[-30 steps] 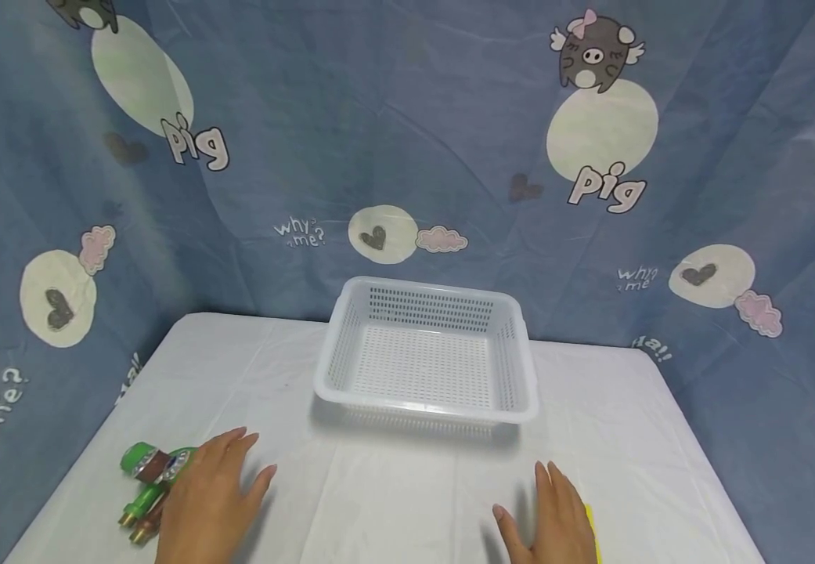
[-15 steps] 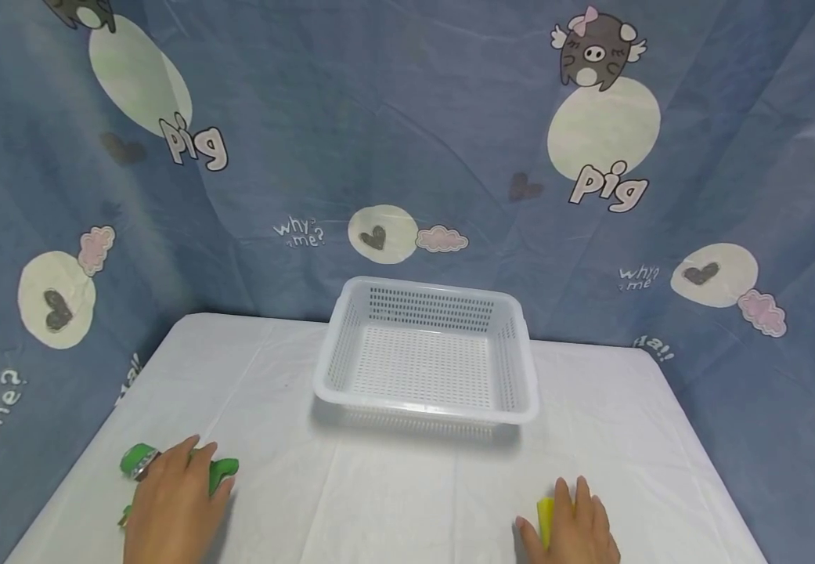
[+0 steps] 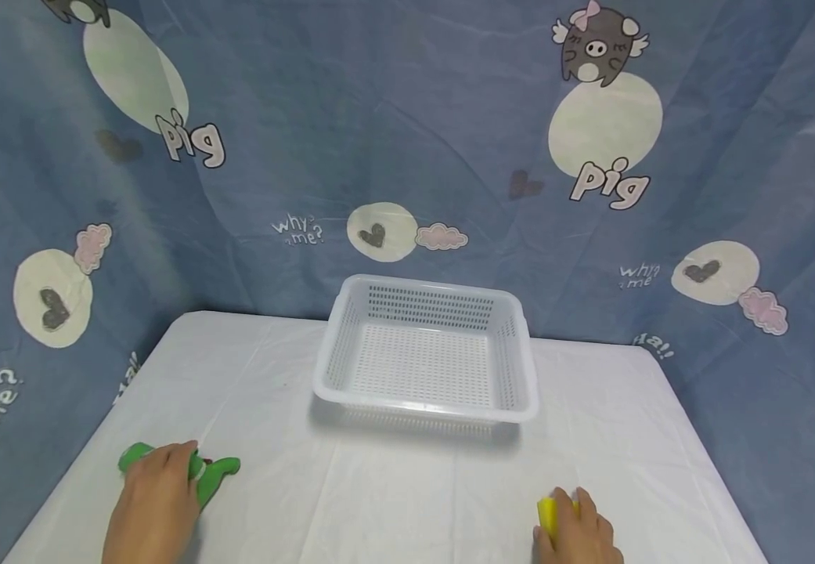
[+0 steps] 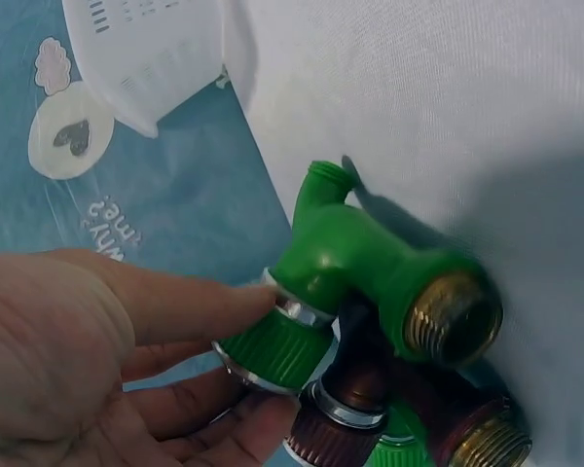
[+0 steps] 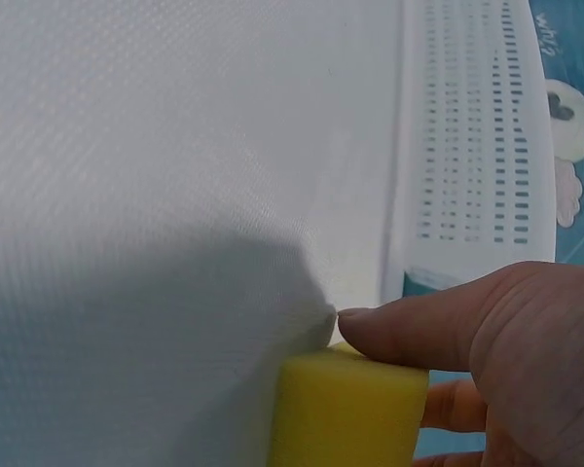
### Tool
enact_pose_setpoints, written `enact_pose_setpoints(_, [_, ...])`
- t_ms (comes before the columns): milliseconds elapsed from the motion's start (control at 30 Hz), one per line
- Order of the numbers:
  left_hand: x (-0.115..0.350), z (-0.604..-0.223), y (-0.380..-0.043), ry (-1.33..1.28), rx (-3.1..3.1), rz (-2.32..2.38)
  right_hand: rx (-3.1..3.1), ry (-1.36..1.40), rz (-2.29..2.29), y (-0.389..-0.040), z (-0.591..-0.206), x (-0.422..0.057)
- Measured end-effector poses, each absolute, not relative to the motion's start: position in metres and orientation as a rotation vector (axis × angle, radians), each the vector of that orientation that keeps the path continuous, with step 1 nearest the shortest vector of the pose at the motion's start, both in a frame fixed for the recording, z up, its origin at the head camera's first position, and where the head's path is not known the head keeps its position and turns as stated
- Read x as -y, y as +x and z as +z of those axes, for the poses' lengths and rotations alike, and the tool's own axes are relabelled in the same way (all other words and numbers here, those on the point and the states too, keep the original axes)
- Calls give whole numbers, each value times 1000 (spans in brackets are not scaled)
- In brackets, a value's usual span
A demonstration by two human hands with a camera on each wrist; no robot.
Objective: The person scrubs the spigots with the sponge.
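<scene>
At the near left of the table, covered with a white cloth (image 3: 393, 486), the head view shows the left hand (image 3: 155, 501) bent over a cluster of faucet taps (image 3: 214, 475), with green parts visible on both sides of its fingers. At the near right, the right hand (image 3: 576, 529) has its fingers curled over a yellow sponge block (image 3: 546, 517), which sticks out on the hand's left side. Well apart from both hands, a white perforated plastic basket (image 3: 424, 409) stands at the far middle, close to a blue backdrop (image 3: 463, 141) printed with pigs and hearts.

From the left wrist, the left hand grips a green tap (image 4: 346, 253) by its ribbed green knob, thumb laid at the silvery ring and fingers curled round the other side. The tap ends in a brass threaded inlet (image 4: 438, 311). Just beside it sits a brown tap (image 4: 336, 426), also brass-threaded; whether the two touch cannot be told. Another green ribbed knob (image 4: 399, 451) shows partly hidden.

From the right wrist, the right hand pinches the sponge block, its thumb on one edge and its fingers, partly hidden, on the right side.
</scene>
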State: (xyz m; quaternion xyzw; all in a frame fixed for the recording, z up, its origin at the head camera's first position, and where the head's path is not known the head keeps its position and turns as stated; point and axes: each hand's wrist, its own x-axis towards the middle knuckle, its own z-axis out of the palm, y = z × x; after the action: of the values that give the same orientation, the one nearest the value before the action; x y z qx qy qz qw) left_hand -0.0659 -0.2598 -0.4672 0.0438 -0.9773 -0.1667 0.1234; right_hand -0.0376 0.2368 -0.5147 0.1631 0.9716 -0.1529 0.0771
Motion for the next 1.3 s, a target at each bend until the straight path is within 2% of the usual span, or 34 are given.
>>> enact_pose_setpoints(433, [256, -456, -74, 148, 3032, -575, -2925, 432, -487, -36, -511, -243])
enact_pose_setpoints(633, [233, -441, -84, 208, 3125, -644, -2930, 379, -634, -35, -500, -241])
enact_pose_setpoints(867, [188, -416, -84, 145, 3065, -922, -3213, 51, -841, -28, -487, -225])
enact_pose_setpoints(1033, [160, -400, -80, 0, 2829, -1168, -3264, -4, -1088, -27, -474, -214])
enact_pose_setpoints(1133, [149, -400, -78, -78, 2712, -1286, -3247, -52, -1299, -27, -468, -208])
enact_pose_setpoints(1300, [131, -407, -79, -162, 2638, -1479, -3149, -311, -1612, -24, -462, -195])
